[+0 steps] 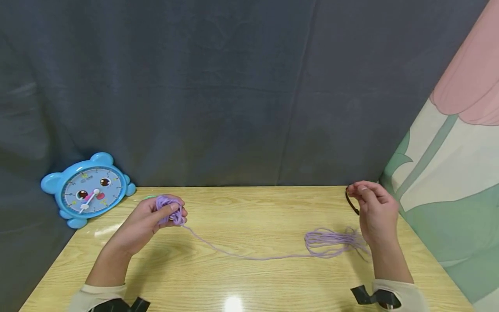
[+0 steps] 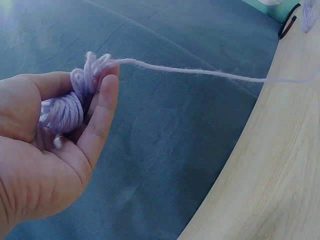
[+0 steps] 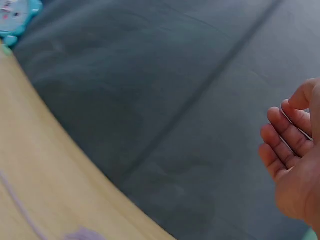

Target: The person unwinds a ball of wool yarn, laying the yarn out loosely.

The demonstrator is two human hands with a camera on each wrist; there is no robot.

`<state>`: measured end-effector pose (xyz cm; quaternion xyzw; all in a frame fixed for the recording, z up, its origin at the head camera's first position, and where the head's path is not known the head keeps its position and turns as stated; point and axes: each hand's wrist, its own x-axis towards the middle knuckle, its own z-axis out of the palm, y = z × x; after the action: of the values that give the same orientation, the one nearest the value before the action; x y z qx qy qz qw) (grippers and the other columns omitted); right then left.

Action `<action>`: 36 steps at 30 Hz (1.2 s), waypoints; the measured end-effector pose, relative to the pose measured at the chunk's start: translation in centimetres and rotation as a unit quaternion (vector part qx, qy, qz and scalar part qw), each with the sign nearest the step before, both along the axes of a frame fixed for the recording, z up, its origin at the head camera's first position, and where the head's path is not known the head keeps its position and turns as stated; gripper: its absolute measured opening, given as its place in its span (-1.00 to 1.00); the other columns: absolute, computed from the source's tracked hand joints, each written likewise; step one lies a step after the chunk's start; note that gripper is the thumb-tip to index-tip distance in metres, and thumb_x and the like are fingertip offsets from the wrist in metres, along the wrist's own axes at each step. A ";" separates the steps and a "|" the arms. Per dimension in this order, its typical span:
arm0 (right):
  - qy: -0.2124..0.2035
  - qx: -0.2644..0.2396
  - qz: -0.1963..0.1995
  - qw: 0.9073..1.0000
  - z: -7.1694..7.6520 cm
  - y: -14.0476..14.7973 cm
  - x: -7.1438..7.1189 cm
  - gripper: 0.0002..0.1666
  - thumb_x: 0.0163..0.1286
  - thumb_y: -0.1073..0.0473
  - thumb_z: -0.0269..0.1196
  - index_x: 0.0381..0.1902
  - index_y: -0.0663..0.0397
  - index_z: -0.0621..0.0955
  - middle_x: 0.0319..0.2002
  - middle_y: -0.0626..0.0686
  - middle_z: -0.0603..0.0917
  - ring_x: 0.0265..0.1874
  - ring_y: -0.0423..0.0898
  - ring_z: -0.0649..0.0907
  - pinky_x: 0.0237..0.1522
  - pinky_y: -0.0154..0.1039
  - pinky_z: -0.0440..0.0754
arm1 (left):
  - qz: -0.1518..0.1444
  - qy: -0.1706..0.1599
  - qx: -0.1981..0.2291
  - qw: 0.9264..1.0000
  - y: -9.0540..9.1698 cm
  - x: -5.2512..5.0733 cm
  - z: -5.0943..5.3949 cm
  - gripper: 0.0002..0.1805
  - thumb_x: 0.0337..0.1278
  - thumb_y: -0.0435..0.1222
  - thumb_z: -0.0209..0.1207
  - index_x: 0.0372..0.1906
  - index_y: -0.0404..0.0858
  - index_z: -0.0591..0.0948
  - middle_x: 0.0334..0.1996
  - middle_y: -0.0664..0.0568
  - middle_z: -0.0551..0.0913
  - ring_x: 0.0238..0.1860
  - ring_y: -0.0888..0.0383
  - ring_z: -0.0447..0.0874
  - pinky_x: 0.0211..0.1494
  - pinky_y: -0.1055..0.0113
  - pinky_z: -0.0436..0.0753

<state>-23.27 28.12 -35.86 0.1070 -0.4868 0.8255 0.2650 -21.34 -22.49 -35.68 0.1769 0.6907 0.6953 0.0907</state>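
In the head view my left hand holds a small ball of lilac yarn, its thumb over the front. The left wrist view shows the wound yarn ball in the palm, with loops at the fingers. A single strand runs from it across the table to a loose looped bundle of lilac yarn. My right hand is raised above and beyond the bundle. Its fingers bend loosely in the right wrist view, with nothing visible in them. Beside its fingertips appears a thin black curved item, partly hidden in the head view.
A blue animal-shaped clock stands at the back left of the wooden table. Part of a green thing shows behind my left hand. A dark curtain hangs along the back; a flower-patterned cloth covers the right side.
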 end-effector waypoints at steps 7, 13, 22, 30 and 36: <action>-0.017 0.095 0.076 0.992 -1.2 -5.0 -0.6 -0.83 0.52 0.44 0.15 -0.24 0.27 0.68 -0.32 0.03 0.80 -0.26 -0.13 0.77 -0.03 -0.32 0.71 | -0.001 0.003 0.000 1.000 0.2 0.0 -0.1 -0.83 0.59 -0.30 0.04 -0.03 -0.18 0.66 -0.19 0.10 0.78 -0.11 0.19 0.78 0.03 0.33 0.77; -0.051 0.155 0.109 0.980 -1.8 -8.5 -0.6 -0.87 0.52 0.37 0.19 -0.21 0.19 0.68 -0.29 -0.06 0.79 -0.23 -0.19 0.76 0.00 -0.33 0.69 | -0.010 0.005 0.006 1.000 0.3 0.1 -0.2 -0.83 0.59 -0.31 0.04 -0.04 -0.17 0.65 -0.20 0.11 0.79 -0.11 0.21 0.79 0.04 0.33 0.77; -0.076 0.221 0.133 0.963 -2.4 -12.8 -0.6 -0.82 0.51 0.29 0.24 -0.13 0.39 0.63 -0.27 -0.11 0.79 -0.20 -0.21 0.75 0.05 -0.32 0.70 | -0.014 0.009 0.007 1.000 0.4 0.0 -0.2 -0.83 0.59 -0.30 0.03 -0.02 -0.18 0.64 -0.20 0.12 0.79 -0.11 0.21 0.79 0.03 0.33 0.77; -0.087 0.247 0.187 0.947 -3.4 -16.5 -0.1 -0.76 0.49 0.26 0.26 -0.07 0.40 0.61 -0.24 -0.12 0.78 -0.19 -0.19 0.73 0.03 -0.31 0.71 | -0.012 0.005 0.007 1.000 0.5 0.1 0.0 -0.83 0.59 -0.30 0.04 -0.03 -0.17 0.65 -0.20 0.12 0.80 -0.12 0.22 0.79 0.02 0.34 0.77; -0.088 0.241 0.219 0.941 -3.8 -18.8 0.1 -0.73 0.48 0.26 0.27 -0.05 0.44 0.61 -0.24 -0.13 0.76 -0.19 -0.20 0.73 0.03 -0.31 0.71 | -0.007 0.001 0.003 1.000 0.5 0.1 0.0 -0.84 0.58 -0.29 0.06 -0.03 -0.17 0.65 -0.20 0.12 0.79 -0.12 0.22 0.79 0.02 0.33 0.77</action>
<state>-23.15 9.30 -39.69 0.1983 -0.6572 0.7271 0.0001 -21.27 -21.96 -35.72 0.1831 0.6874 0.6965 0.0943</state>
